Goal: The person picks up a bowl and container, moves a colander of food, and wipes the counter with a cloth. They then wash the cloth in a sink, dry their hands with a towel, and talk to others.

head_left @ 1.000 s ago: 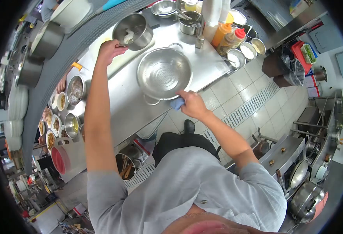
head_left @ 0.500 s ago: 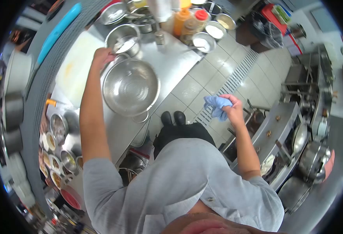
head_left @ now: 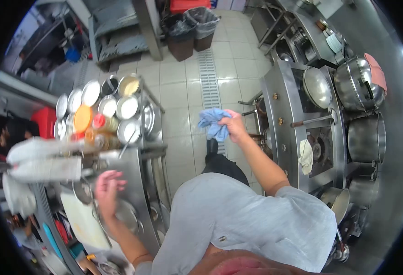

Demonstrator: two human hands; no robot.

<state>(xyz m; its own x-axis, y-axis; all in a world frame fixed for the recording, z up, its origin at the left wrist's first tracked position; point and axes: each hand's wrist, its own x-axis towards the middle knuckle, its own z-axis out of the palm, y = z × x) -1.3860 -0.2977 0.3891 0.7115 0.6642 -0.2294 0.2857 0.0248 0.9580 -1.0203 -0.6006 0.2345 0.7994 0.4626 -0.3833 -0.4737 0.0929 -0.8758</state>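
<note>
My right hand (head_left: 233,126) is closed on a crumpled blue cloth (head_left: 214,123) over the tiled floor. My left hand (head_left: 109,189) is above the steel counter (head_left: 135,176), its fingers apart and somewhat blurred, with nothing visible in it. Below that hand and forearm lies a large steel bowl (head_left: 127,215), partly hidden by them. A smaller steel pot (head_left: 83,191) is just left of the hand. The white cutting board (head_left: 84,220) lies further left and nearer my body.
Bowls of ingredients (head_left: 129,131) and squeeze bottles (head_left: 101,123) crowd the counter's far end. On the right are a stove (head_left: 289,123), a wok (head_left: 317,87) and large pots (head_left: 366,137). Bins (head_left: 179,36) stand ahead beyond the floor drain (head_left: 208,78).
The view has turned to the right. My left hand has let go of the large bowl's rim and opened. My right hand still holds the blue cloth.
</note>
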